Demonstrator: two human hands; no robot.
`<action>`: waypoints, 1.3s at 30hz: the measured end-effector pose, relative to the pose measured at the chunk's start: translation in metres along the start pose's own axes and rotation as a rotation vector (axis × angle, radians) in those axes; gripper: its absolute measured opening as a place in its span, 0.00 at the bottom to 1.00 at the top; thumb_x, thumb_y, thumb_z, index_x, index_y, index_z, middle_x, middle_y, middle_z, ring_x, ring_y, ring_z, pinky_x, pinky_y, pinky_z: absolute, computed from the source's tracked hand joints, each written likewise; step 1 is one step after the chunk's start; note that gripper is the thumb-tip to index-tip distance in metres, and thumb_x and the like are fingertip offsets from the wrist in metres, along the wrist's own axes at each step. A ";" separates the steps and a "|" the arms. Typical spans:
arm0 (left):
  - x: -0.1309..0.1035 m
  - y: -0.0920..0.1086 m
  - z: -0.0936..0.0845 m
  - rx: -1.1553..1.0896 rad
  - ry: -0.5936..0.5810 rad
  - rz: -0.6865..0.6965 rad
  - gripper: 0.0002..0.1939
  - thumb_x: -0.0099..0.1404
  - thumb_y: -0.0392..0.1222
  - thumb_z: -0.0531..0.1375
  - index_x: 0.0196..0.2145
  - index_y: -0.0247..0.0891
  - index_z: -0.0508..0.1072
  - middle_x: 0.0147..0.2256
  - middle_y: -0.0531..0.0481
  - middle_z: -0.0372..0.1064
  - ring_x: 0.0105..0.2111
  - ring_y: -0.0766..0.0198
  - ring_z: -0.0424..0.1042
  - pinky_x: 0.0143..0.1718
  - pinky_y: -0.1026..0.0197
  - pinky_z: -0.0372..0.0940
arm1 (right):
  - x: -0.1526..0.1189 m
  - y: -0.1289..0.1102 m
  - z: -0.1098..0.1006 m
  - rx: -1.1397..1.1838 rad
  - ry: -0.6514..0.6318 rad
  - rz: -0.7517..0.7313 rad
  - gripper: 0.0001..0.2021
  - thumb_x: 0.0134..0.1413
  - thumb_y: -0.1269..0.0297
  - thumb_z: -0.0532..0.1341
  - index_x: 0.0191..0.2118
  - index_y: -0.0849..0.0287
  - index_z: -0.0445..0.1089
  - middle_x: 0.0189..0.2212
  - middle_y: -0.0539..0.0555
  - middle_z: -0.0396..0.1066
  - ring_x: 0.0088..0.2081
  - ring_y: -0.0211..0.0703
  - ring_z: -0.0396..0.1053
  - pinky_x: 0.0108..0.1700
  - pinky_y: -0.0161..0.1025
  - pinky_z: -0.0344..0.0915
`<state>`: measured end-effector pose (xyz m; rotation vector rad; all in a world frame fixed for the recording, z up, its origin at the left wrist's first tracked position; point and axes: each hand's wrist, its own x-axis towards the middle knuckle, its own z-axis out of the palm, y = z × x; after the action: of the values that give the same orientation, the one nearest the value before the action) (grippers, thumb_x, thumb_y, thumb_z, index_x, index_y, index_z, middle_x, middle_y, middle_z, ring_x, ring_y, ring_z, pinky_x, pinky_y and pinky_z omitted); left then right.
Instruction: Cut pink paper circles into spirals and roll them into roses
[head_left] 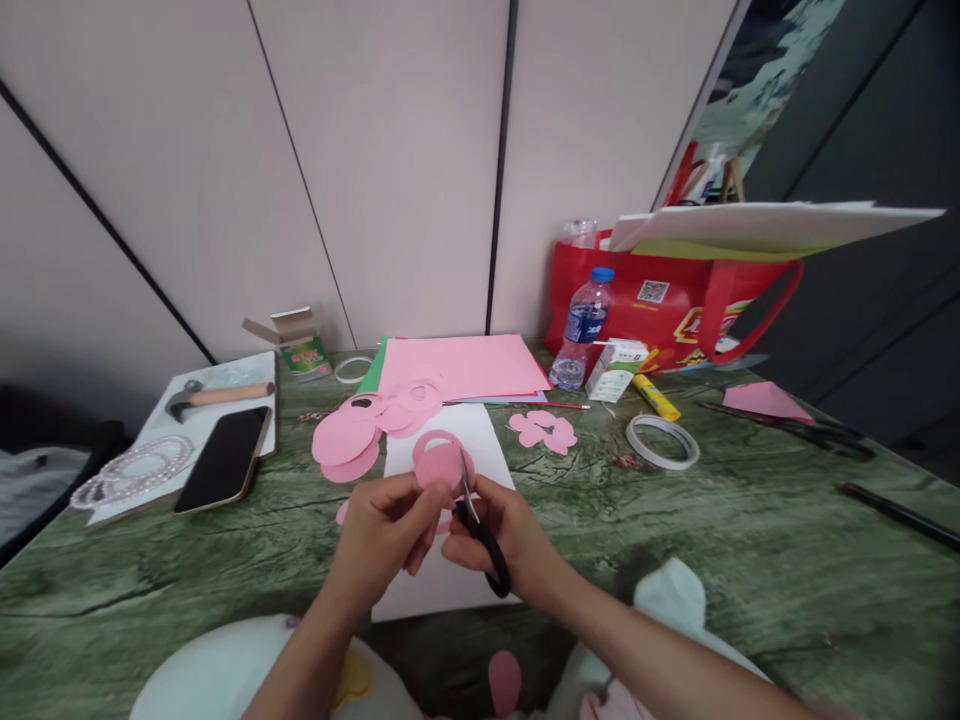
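Pale mint, soft-looking fabric [225, 665] fills the bottom edge in two rounded bulges, with a smooth pink teardrop-shaped paper piece [505, 682] showing between them. Over it reach two bare forearms. The left hand [390, 525] is closed in a pinch, thumb and fingers on a rounded pink paper cutout [436, 463] with a crescent-shaped opening near its top; the right hand [510, 530] is curled around slim steel scissors with black looped handles [491, 550]. Their blades lie against the cutout's right side; how far apart they stand, I cannot tell. Cutout and hands are above a plain white paper sheet [420, 590]. Overlapping pink paper discs [345, 445] lie to the left, lobed pink paper petals [544, 430] to the right, and flat pink sheets [465, 365] behind. All this rests on a green, streaked, wood-grained tabletop [600, 515]. Light grey wall panels [397, 150], parted by dark seams, rise behind; a glossy red bag [637, 310] leans at right.
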<state>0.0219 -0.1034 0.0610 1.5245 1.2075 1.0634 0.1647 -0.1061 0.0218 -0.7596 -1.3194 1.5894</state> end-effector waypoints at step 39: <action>-0.003 0.007 0.004 0.107 0.160 0.087 0.18 0.59 0.43 0.55 0.14 0.36 0.62 0.09 0.59 0.55 0.08 0.76 0.53 0.11 0.70 0.49 | -0.001 0.000 0.003 -0.052 0.019 0.114 0.20 0.32 0.56 0.69 0.30 0.59 0.62 0.13 0.43 0.62 0.13 0.31 0.58 0.16 0.29 0.54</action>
<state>0.0265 -0.1072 0.0663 1.6108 1.3361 1.2135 0.1628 -0.1081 0.0223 -0.8930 -1.3285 1.6383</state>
